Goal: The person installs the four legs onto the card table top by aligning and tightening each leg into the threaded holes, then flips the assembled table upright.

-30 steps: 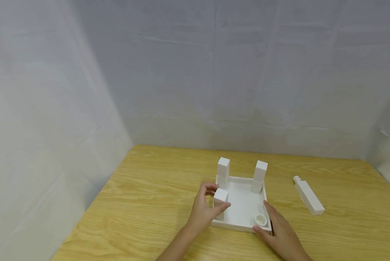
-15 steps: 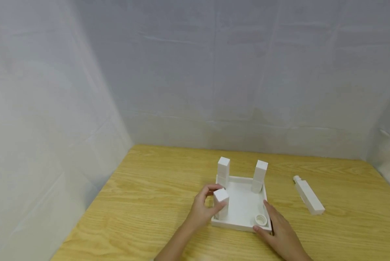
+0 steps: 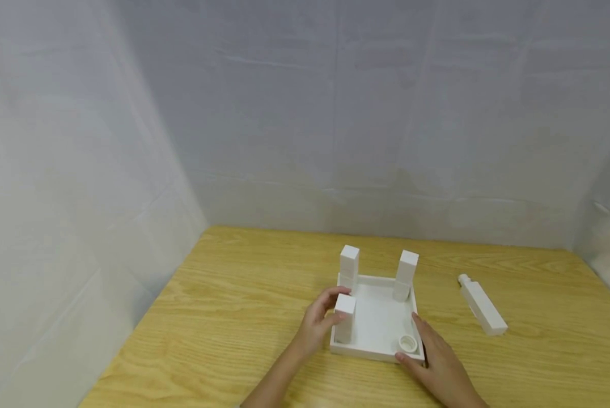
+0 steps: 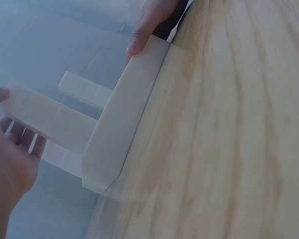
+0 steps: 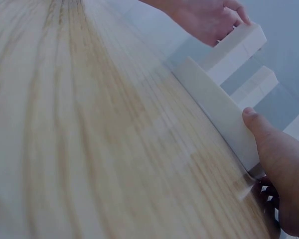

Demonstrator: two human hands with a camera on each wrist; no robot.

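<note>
Left hand (image 3: pixel 317 324) is on the near-left post (image 3: pixel 344 319), a matte white square-section block standing upright in the near-left corner of the tray (image 3: pixel 381 324); fingers (image 3: pixel 331 294) curl round its top with the thumb across the near face, so that hand grips the post; from the left wrist view the same post (image 4: pixel 50 118) shows smooth flat faces with a faint seam partway along, the palm (image 4: pixel 7 172) just beside it. The tray is a shallow square of the same chalky white, low straight walls, flat floor, sitting on the pale wood-grain surface (image 3: pixel 233 306); its outer wall (image 5: pixel 217 107) reads as a plain smooth slab in the right wrist view. Right hand (image 3: pixel 437 362) lies flat against the tray's near-right corner; fingers straight along the right wall, thumb (image 5: pixel 259 130) pressed to the near wall, holding nothing. Just inside that corner sits a small round socket (image 3: pixel 407 343), ring-shaped and hollow. Two more white posts stand upright at the far corners, far-left post (image 3: pixel 349 267) and far-right post (image 3: pixel 405 275); a loose post (image 3: pixel 481 306) with a round peg at its end lies on its side on the surface, well apart to the right of the tray.
</note>
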